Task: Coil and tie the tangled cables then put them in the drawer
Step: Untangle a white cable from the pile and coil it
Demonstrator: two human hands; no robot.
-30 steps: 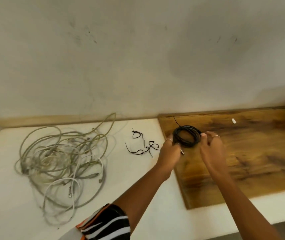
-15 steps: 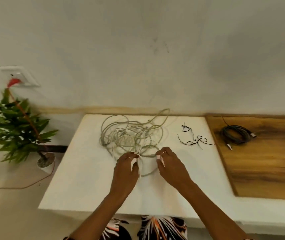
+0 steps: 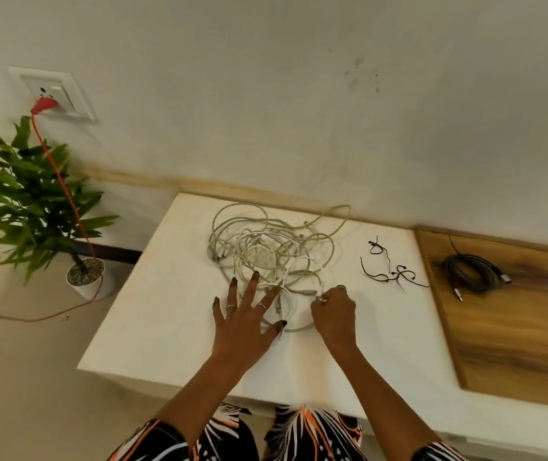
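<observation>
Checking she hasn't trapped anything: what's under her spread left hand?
White cable loops of the tangle run beneath the left hand, on the white tabletop. Anything under the palm is hidden.

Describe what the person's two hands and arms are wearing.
Left hand: dark-painted nails and thin silver rings on two fingers. Right hand: a ring shows on one finger. Both forearms are bare; short sleeves in a black, white and orange pattern start near the bottom edge of the view.

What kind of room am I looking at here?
Probably a home room, not a workshop: a plain painted wall with a wall socket, a potted plant on the floor, and a white table against the wall.
</observation>
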